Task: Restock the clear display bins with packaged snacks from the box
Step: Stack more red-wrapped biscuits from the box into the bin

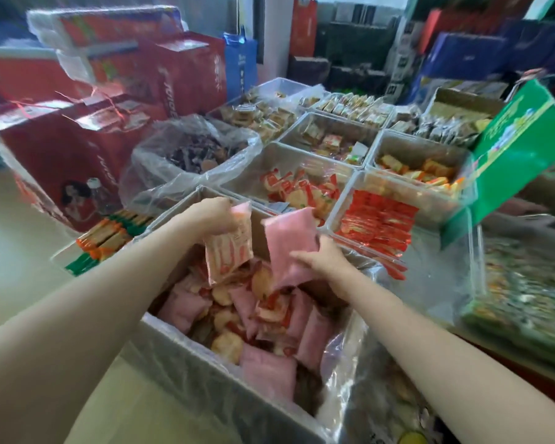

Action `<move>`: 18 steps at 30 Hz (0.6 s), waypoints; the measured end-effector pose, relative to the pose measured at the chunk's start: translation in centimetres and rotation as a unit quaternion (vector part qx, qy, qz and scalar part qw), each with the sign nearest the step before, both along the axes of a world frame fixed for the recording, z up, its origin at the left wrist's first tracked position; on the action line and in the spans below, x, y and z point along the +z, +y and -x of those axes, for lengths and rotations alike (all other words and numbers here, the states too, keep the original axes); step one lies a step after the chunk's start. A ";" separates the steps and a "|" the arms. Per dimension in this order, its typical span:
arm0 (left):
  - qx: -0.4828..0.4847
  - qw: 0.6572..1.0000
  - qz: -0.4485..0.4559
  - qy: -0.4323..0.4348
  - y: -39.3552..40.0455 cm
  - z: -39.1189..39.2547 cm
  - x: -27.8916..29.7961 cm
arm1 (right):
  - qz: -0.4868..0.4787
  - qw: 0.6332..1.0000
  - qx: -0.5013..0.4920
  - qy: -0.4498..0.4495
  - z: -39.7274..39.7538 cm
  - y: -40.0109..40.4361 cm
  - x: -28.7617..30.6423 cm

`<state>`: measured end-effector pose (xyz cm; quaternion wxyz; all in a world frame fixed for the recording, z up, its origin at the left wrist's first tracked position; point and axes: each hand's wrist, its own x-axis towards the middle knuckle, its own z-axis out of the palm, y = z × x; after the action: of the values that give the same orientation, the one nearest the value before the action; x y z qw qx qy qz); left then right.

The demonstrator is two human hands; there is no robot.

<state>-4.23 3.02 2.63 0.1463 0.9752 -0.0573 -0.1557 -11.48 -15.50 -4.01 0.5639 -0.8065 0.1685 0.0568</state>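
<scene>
Snack packets, two of them, lifted clear of the box (205,357) and held above its open top, mid-transfer toward the clear bins.

Left to right: left hand (213,216) curled over the top edge of a pink-and-white packet (228,248), pinching it so that it hangs long axis near vertical, printed face toward the camera, lower end dangling just above the heap in the box. Right hand (321,257) gripping a plain pink packet (290,248) at its lower right corner, long axis tilted, upper end pointing up and to the left, toward the other packet; blurred, probably in motion.

Step in hand, by judgement: carrying a pair of packets out of the box. Matching packets already lying in the clear bin (289,174) just beyond the box's far edge, so most likely destination there. Next move calls for reaching forward over the box wall and the bin rim, then letting go of both packets above the pile, laid flat rather than on end. Plenty of packets left in the box; restocking far from finished.
</scene>
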 end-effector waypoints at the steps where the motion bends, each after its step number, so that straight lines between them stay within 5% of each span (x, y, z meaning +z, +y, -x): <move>1: 0.027 0.998 0.056 0.029 0.0 0.4 0.0 | -0.118 0.992 -0.031 -0.022 0.3 -0.1 0.7; 3: 0.082 0.970 0.206 0.102 -0.4 1.4 0.0 | -0.258 0.965 -0.036 -0.038 0.9 -0.4 1.9; 6: 0.140 0.902 0.376 0.160 -2.0 2.8 0.3 | -0.338 0.938 0.064 -0.031 2.1 -1.7 3.4; 11: 0.099 0.871 0.424 0.229 -2.9 4.6 0.5 | -0.312 0.927 0.206 0.025 3.2 -4.5 4.1; 14: 0.036 0.812 0.491 0.315 -1.6 5.0 -0.1 | -0.233 0.943 0.234 0.042 3.1 -4.1 2.8; 18: -0.005 0.810 0.489 0.325 1.5 3.9 -2.5 | -0.185 0.955 0.219 0.071 2.3 -1.2 -0.8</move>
<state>-8.17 4.52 0.13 0.6128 0.6672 -0.0802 -0.4157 -13.78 -16.70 -4.85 0.6638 -0.6987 0.0137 0.2666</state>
